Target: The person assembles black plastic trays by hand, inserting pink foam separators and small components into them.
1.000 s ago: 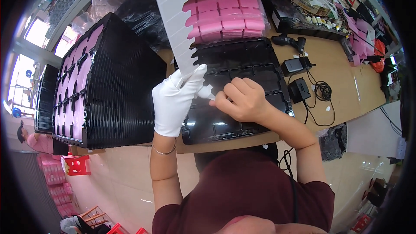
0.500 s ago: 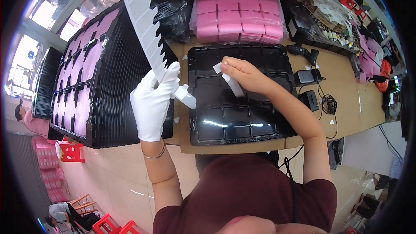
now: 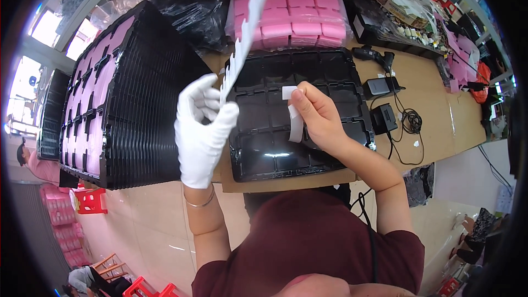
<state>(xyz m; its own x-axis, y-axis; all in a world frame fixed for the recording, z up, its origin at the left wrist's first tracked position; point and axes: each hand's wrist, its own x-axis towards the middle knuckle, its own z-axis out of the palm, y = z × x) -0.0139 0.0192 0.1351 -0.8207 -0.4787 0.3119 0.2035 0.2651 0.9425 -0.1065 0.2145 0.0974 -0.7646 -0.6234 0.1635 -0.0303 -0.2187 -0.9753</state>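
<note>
My left hand point(image 3: 203, 126), in a white glove, is left of the black tray, fingers curled at the lower end of a long white strip with a notched edge point(image 3: 245, 38). The strip rises upward, turned nearly edge-on, its top blurred. My bare right hand point(image 3: 319, 115) is closed over the tray, thumb pressed on a short white strip point(image 3: 296, 124). One square end sticks out beside the thumb and a longer part hangs curved below. Under both hands lies the black compartmented tray point(image 3: 264, 157) on the cardboard-covered table.
At left stands a tall stack of black trays point(image 3: 148, 104) with pink pieces on its face. Behind the tray sits a bagged stack of pink foam point(image 3: 286, 5). To the right lie a black handheld tool point(image 3: 374, 58), a power adapter point(image 3: 382, 86) and a coiled cable point(image 3: 411, 121).
The long notched strip has swung from leaning left to leaning right and turned edge-on. My right hand has moved slightly right and down with its short strip. The view has shifted a little.
</note>
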